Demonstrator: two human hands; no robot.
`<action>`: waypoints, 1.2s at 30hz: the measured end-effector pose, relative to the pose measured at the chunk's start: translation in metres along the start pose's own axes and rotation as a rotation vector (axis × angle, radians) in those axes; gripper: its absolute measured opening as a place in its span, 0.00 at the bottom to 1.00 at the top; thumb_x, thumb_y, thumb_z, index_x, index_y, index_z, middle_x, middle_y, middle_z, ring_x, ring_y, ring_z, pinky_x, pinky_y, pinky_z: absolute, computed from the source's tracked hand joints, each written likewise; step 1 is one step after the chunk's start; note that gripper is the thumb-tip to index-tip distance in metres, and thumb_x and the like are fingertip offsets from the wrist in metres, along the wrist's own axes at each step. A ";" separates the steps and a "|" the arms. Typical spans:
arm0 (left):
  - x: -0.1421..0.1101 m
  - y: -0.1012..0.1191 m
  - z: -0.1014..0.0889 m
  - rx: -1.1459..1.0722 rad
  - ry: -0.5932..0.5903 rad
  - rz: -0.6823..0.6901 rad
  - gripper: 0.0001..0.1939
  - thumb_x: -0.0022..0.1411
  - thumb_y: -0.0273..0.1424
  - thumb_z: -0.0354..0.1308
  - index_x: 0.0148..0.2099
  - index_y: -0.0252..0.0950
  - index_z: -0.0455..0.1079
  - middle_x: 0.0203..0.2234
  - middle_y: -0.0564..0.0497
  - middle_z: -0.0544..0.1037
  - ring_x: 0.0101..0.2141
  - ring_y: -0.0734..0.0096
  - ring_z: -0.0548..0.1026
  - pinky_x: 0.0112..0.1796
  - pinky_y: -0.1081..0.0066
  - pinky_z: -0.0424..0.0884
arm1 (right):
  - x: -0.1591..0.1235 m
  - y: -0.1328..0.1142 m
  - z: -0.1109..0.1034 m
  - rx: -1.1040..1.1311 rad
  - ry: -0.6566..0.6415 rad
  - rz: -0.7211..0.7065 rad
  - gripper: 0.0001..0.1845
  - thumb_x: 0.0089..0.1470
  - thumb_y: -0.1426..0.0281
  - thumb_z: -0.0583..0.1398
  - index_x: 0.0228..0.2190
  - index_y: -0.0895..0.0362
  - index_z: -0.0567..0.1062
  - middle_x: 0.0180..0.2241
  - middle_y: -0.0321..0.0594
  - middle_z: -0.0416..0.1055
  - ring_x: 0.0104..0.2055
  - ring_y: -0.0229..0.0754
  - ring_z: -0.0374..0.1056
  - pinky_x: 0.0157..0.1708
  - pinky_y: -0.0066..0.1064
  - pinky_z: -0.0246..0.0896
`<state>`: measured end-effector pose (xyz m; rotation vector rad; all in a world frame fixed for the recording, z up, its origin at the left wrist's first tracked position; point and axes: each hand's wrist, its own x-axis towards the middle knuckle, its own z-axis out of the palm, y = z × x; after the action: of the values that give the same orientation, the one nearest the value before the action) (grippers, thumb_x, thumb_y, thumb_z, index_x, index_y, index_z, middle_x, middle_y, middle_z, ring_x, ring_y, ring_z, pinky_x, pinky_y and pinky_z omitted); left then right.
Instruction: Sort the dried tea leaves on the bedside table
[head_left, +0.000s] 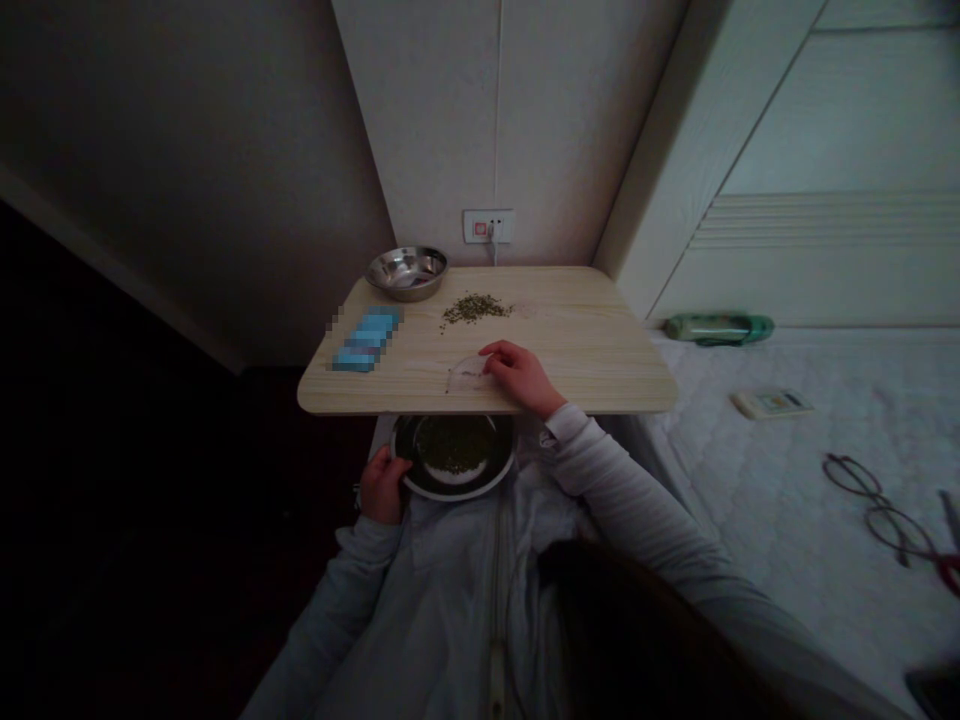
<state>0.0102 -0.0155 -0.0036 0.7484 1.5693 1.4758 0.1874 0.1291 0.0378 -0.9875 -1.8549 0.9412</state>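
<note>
A pale wall [442, 120] with a socket [488, 227] backs a wooden bench [592, 355]; a bed [720, 430] lies to the right. Loose green grains [476, 308] form a heap at the bench's far middle, with more in the dark bowl [493, 462] below the near edge. The left hand [382, 487] is clamped on that bowl's left rim, probably to keep it level over the lap. The right hand [519, 375] is at the near edge beside a clear piece [463, 376], fingers curled; whether they pinch anything cannot be told. A metal bowl [409, 293], far left, and a blue item [367, 340], left, presumably sit aside to give the grains room.
</note>
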 end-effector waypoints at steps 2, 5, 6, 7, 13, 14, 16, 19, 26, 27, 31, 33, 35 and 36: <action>0.001 -0.002 -0.001 -0.018 -0.013 -0.007 0.03 0.37 0.25 0.50 0.21 0.34 0.60 0.12 0.60 0.63 0.16 0.81 0.59 0.19 0.78 0.54 | 0.000 0.000 0.000 0.000 -0.008 0.005 0.13 0.39 0.71 0.49 0.31 0.59 0.65 0.21 0.32 0.63 0.24 0.30 0.58 0.28 0.24 0.53; 0.001 -0.002 -0.001 -0.039 -0.020 -0.017 0.03 0.37 0.25 0.50 0.21 0.34 0.60 0.12 0.60 0.63 0.16 0.80 0.59 0.19 0.78 0.55 | -0.001 -0.001 0.000 0.011 -0.026 0.002 0.13 0.39 0.71 0.50 0.31 0.58 0.65 0.21 0.32 0.64 0.24 0.30 0.58 0.28 0.24 0.53; 0.001 -0.002 -0.001 -0.037 -0.017 -0.013 0.03 0.37 0.25 0.50 0.22 0.34 0.61 0.12 0.60 0.63 0.17 0.80 0.59 0.19 0.78 0.55 | -0.001 -0.001 0.000 0.016 -0.035 0.000 0.13 0.39 0.71 0.50 0.31 0.58 0.65 0.22 0.32 0.64 0.24 0.30 0.58 0.28 0.24 0.53; 0.000 -0.002 -0.001 -0.033 -0.017 -0.007 0.03 0.37 0.25 0.50 0.22 0.34 0.61 0.12 0.60 0.63 0.17 0.80 0.60 0.20 0.78 0.55 | -0.001 -0.001 0.000 0.023 -0.044 -0.002 0.13 0.39 0.71 0.50 0.31 0.58 0.65 0.22 0.32 0.64 0.24 0.30 0.58 0.28 0.24 0.53; 0.001 -0.006 -0.002 -0.051 -0.037 0.008 0.05 0.38 0.25 0.51 0.24 0.34 0.62 0.13 0.60 0.64 0.18 0.80 0.60 0.20 0.78 0.56 | -0.002 -0.003 0.000 0.043 -0.080 -0.009 0.14 0.40 0.71 0.49 0.32 0.59 0.65 0.22 0.33 0.64 0.24 0.30 0.58 0.28 0.24 0.53; 0.002 -0.006 -0.002 -0.050 -0.033 0.007 0.05 0.38 0.25 0.51 0.24 0.34 0.62 0.13 0.60 0.64 0.18 0.80 0.61 0.20 0.78 0.56 | -0.002 -0.003 0.000 0.043 -0.081 -0.012 0.14 0.40 0.71 0.49 0.32 0.59 0.65 0.23 0.33 0.64 0.25 0.30 0.58 0.29 0.24 0.53; 0.002 -0.006 -0.002 -0.043 -0.026 0.002 0.05 0.38 0.25 0.51 0.24 0.34 0.62 0.14 0.59 0.64 0.18 0.80 0.61 0.20 0.78 0.56 | -0.002 -0.003 0.000 0.040 -0.081 -0.013 0.14 0.40 0.71 0.50 0.32 0.59 0.65 0.23 0.33 0.64 0.25 0.30 0.58 0.28 0.24 0.53; 0.003 -0.006 -0.002 -0.043 -0.022 -0.007 0.04 0.37 0.25 0.51 0.23 0.34 0.62 0.14 0.59 0.65 0.18 0.80 0.61 0.20 0.78 0.56 | -0.002 -0.004 0.000 0.028 -0.089 -0.011 0.14 0.39 0.71 0.50 0.33 0.59 0.65 0.23 0.34 0.65 0.25 0.30 0.58 0.28 0.24 0.53; 0.004 -0.011 -0.003 -0.079 -0.032 -0.015 0.04 0.37 0.25 0.51 0.22 0.35 0.61 0.12 0.60 0.63 0.17 0.80 0.60 0.19 0.78 0.55 | -0.004 -0.009 -0.001 0.042 -0.130 -0.011 0.15 0.39 0.71 0.50 0.33 0.59 0.64 0.24 0.34 0.65 0.24 0.30 0.58 0.27 0.24 0.53; 0.004 -0.010 -0.003 -0.070 -0.029 -0.014 0.04 0.37 0.25 0.51 0.23 0.35 0.61 0.13 0.60 0.64 0.17 0.80 0.60 0.20 0.78 0.55 | -0.004 -0.010 -0.001 0.047 -0.135 -0.009 0.15 0.40 0.71 0.50 0.33 0.59 0.64 0.24 0.34 0.65 0.24 0.30 0.58 0.27 0.24 0.53; 0.002 -0.003 -0.001 -0.020 -0.012 0.002 0.04 0.37 0.25 0.51 0.22 0.34 0.62 0.13 0.59 0.65 0.18 0.80 0.61 0.21 0.78 0.56 | -0.004 -0.010 -0.001 0.061 -0.147 -0.004 0.15 0.40 0.71 0.50 0.34 0.59 0.64 0.24 0.35 0.66 0.25 0.30 0.59 0.28 0.24 0.54; 0.001 -0.001 0.000 -0.010 -0.006 -0.004 0.04 0.37 0.25 0.51 0.22 0.34 0.62 0.13 0.59 0.64 0.18 0.80 0.61 0.21 0.77 0.56 | -0.003 -0.010 0.000 0.054 -0.137 -0.006 0.15 0.40 0.70 0.50 0.34 0.59 0.64 0.25 0.35 0.66 0.25 0.30 0.59 0.28 0.24 0.54; 0.000 -0.001 0.000 -0.003 0.008 -0.013 0.04 0.36 0.25 0.51 0.22 0.34 0.62 0.13 0.59 0.64 0.17 0.80 0.61 0.20 0.77 0.56 | -0.003 -0.011 0.000 0.050 -0.135 -0.006 0.15 0.40 0.70 0.50 0.34 0.59 0.64 0.25 0.35 0.66 0.25 0.30 0.59 0.28 0.24 0.54; 0.000 -0.001 -0.001 0.002 0.012 -0.015 0.04 0.36 0.25 0.51 0.22 0.34 0.62 0.13 0.59 0.64 0.17 0.79 0.61 0.20 0.77 0.56 | -0.003 -0.011 0.001 0.049 -0.141 -0.006 0.15 0.40 0.70 0.50 0.34 0.59 0.64 0.25 0.35 0.66 0.25 0.30 0.59 0.27 0.24 0.53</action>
<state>0.0095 -0.0156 -0.0050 0.7285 1.5825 1.4704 0.1847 0.1214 0.0464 -0.9054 -1.9401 1.0707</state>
